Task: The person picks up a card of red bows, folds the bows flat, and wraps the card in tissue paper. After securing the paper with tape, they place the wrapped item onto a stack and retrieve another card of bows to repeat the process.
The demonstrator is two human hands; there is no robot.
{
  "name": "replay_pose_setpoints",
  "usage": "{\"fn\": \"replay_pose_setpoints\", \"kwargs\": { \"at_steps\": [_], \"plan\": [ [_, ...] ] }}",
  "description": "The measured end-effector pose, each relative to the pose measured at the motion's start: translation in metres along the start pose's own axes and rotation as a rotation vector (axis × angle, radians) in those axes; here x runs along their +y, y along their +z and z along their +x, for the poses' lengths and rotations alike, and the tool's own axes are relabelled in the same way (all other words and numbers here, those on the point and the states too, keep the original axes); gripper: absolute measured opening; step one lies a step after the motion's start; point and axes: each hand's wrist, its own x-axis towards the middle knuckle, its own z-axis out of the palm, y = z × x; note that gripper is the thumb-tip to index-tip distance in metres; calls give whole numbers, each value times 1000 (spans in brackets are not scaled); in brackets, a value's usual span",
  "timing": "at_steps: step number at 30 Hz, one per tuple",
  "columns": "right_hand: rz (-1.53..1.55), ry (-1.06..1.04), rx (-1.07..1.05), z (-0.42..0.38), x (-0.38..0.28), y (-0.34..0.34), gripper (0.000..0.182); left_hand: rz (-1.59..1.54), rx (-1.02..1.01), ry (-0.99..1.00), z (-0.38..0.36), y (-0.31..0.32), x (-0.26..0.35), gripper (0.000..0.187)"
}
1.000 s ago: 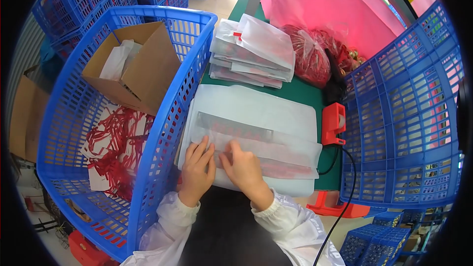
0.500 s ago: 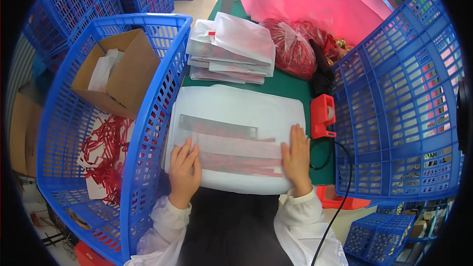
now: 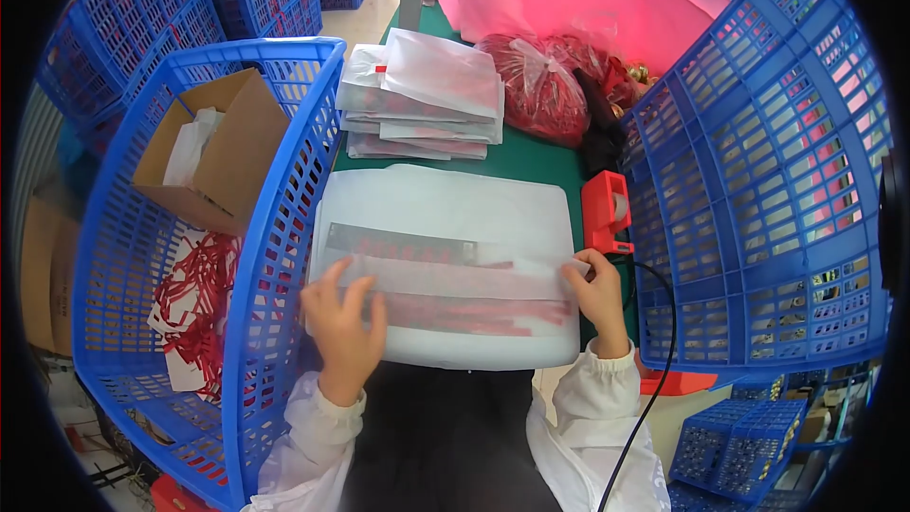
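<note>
A folded frosted plastic bag (image 3: pixel 445 280) with red strips showing through it lies across a white, rounded-corner pad (image 3: pixel 436 196) in front of me. My right hand (image 3: pixel 601 297) has its fingers curled in a pinch on the bag's right upper corner, which lifts a little. At the bag's left end, my left hand (image 3: pixel 343 327) is open, its fingers spread and slightly bent, fingertips over the bag's edge. Beyond the pad sits a pile of similar folded bags (image 3: pixel 427 100).
On the left, a blue basket (image 3: pixel 248 322) holds an open cardboard box (image 3: pixel 232 152) and red-corded white tags (image 3: pixel 199 294). A red tape dispenser (image 3: pixel 597 213), black cable (image 3: pixel 671 322) and tilted blue crate (image 3: pixel 749 180) stand right. A bag of red material (image 3: pixel 545 95) lies behind.
My right hand has gone from lying flat at the bag's right end to pinching its corner. My left hand has shifted slightly left and its fingers have spread. The whole view has moved slightly.
</note>
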Motion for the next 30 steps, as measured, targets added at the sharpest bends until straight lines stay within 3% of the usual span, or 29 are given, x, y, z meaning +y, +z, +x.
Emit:
{"fn": "replay_pose_setpoints", "kwargs": {
  "at_steps": [2, 5, 8, 11, 13, 17, 20, 22, 26, 30],
  "plan": [
    [163, 74, -11, 1, 4, -4, 20, -106, -94, 71, 7, 5, 16, 36],
    [301, 121, -59, 1, 19, -5, 20, -147, -328, 347, 15, 30, 28, 56],
    [341, 220, -147, 0, 21, -12, 18, -112, -470, 404, 4, 48, 25, 72],
    [459, 207, -166, -2, -16, -27, 16, -78, -448, 436, 2, 50, 23, 78],
    [537, 146, -182, -2, -60, -32, 15, -82, -459, 434, 2, 49, 22, 79],
    [382, -37, -388, 8, -135, -19, 20, -70, -436, 445, 2, 50, 23, 78],
    [253, -302, -430, 17, -180, 41, 22, -67, -440, 470, 0, 48, 21, 63],
    [188, -499, -349, 16, -189, 97, 21, -274, -498, 365, -12, 62, 10, 57],
    [-65, -515, -334, 1, -186, 168, 18, -489, -410, 252, -28, 72, 2, 50],
    [-183, -469, -373, -3, -181, 185, 18, -312, -414, 352, -34, 75, -6, 47]
  ]
}}
